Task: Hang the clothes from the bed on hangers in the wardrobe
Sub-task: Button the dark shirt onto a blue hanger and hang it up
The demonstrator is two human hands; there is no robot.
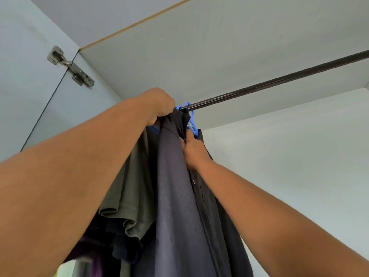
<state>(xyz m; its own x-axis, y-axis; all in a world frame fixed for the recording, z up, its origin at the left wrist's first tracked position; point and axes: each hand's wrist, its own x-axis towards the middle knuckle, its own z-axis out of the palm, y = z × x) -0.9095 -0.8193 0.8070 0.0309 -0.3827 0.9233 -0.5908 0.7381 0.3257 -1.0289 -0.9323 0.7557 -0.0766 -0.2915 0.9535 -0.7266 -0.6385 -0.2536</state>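
Note:
A dark grey button shirt point(179, 196) hangs on a blue hanger point(193, 122) hooked over the dark wardrobe rail point(279, 80), at the rail's left end. My left hand point(159, 104) grips the top of the shirt at the hanger's hook, fingers curled round the cloth. My right hand point(191, 150) pinches the shirt's front edge just below the blue hanger. An olive green shirt point(131, 192) hangs right behind, to the left of the dark one.
The wardrobe's top panel point(219, 47) is close above the rail. The open door with a metal hinge point(69, 65) stands at the left. More dark and purple garments point(95, 246) hang low at the left. The rail is bare to the right.

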